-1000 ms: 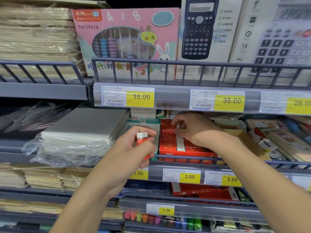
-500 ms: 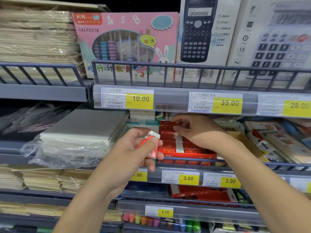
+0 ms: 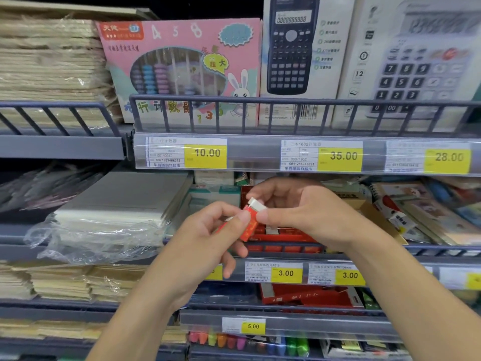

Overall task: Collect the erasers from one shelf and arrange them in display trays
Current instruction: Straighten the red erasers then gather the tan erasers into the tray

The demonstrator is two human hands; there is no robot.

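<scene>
Right hand (image 3: pixel 299 212) now joins left hand (image 3: pixel 205 238), both pinching eraser (image 3: pixel 251 220)

Two hands seen: left hand (image 3: pixel 200 246), right hand (image 3: pixel 302 212). One eraser (image 3: pixel 250 220) held. Two calculator boxes (image 3: pixel 299 61) far right. One abacus box (image 3: pixel 182 69) far.

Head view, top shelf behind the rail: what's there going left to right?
Stack of wrapped paper → pink abacus box → dark calculator box → white calculator box.
</scene>
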